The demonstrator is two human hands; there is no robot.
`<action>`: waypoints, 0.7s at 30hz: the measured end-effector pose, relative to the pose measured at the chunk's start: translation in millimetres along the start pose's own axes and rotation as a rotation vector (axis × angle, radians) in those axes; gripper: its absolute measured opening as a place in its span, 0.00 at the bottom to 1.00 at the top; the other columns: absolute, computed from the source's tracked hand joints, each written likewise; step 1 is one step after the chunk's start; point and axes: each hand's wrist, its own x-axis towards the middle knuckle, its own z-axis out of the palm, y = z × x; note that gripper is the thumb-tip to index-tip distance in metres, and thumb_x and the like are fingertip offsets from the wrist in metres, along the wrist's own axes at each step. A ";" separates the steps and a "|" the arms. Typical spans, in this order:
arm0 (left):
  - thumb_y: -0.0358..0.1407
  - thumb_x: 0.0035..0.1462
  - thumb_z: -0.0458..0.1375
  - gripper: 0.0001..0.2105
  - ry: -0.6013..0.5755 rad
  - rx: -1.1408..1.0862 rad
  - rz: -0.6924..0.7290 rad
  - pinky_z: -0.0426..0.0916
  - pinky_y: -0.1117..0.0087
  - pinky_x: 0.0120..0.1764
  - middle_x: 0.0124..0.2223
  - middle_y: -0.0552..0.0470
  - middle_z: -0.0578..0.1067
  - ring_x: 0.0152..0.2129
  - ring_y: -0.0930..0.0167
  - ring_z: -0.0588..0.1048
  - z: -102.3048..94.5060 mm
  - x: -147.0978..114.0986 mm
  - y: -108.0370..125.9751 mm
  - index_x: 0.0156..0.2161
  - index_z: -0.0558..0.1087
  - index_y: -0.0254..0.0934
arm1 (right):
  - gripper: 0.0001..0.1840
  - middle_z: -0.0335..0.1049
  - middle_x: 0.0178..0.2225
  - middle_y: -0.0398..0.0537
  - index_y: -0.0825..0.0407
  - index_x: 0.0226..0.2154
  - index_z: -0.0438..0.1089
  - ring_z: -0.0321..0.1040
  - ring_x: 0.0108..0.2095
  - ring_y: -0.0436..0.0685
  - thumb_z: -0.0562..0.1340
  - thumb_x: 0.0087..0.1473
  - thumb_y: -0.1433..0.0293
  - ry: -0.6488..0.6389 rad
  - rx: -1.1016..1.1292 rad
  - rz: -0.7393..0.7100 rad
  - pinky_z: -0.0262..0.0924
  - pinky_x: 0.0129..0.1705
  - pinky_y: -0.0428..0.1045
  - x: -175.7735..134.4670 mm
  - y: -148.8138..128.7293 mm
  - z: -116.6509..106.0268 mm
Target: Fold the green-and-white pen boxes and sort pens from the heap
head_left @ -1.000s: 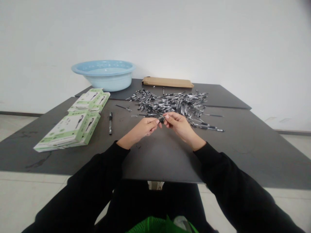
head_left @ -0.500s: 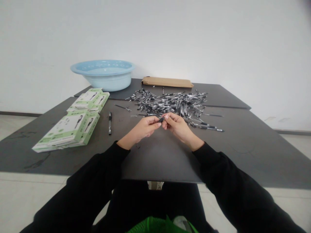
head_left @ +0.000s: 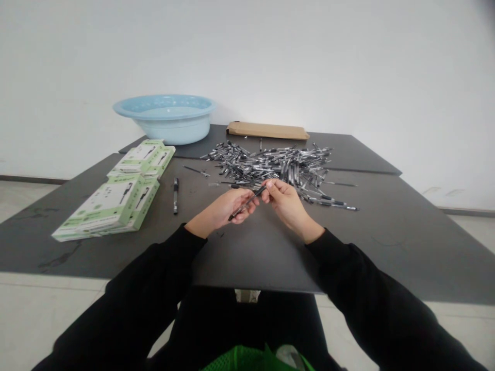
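Note:
A slim dark pen (head_left: 244,206) slants between my two hands, its lower end pointing toward me. My right hand (head_left: 284,201) is closed, pinching the pen's upper end between thumb and fingertips. My left hand (head_left: 228,207) is turned partly palm up, with the pen lying across it between the thumb and the loosely curled fingers. Just beyond my hands spreads a big heap of pens and clear pen parts (head_left: 270,164). A single capped pen (head_left: 176,196) lies on the table to the left of my left hand.
Green and white pen boxes (head_left: 112,201) are stacked on the left of the dark table (head_left: 386,247). Behind them stands a light blue basin (head_left: 174,129). A flat brown cardboard piece (head_left: 266,130) lies at the back near the wall. A few thin refills lie around the heap's edges.
The pen, mostly hidden between my fingertips before, now shows at a slant across my left hand. My left hand has turned palm up and loosened its fingers; my right hand stays pinched.

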 end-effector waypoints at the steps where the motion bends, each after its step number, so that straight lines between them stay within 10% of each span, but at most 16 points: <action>1: 0.39 0.65 0.45 0.16 -0.012 0.000 -0.007 0.49 0.78 0.12 0.24 0.53 0.68 0.09 0.80 0.56 -1.6 -0.3 -0.8 0.34 0.70 0.32 | 0.22 0.69 0.20 0.38 0.51 0.31 0.73 0.62 0.23 0.48 0.72 0.46 0.50 0.017 0.005 -0.009 0.56 0.29 0.47 0.7 -1.8 -1.2; 21: 0.32 0.61 0.57 0.10 0.042 -0.305 -0.065 0.44 0.82 0.13 0.18 0.65 0.52 0.09 0.83 0.48 3.6 -6.0 6.9 0.29 0.63 0.36 | 0.22 0.65 0.21 0.38 0.49 0.33 0.71 0.59 0.23 0.49 0.71 0.48 0.50 0.082 -0.022 -0.049 0.56 0.29 0.48 3.8 -9.5 -7.3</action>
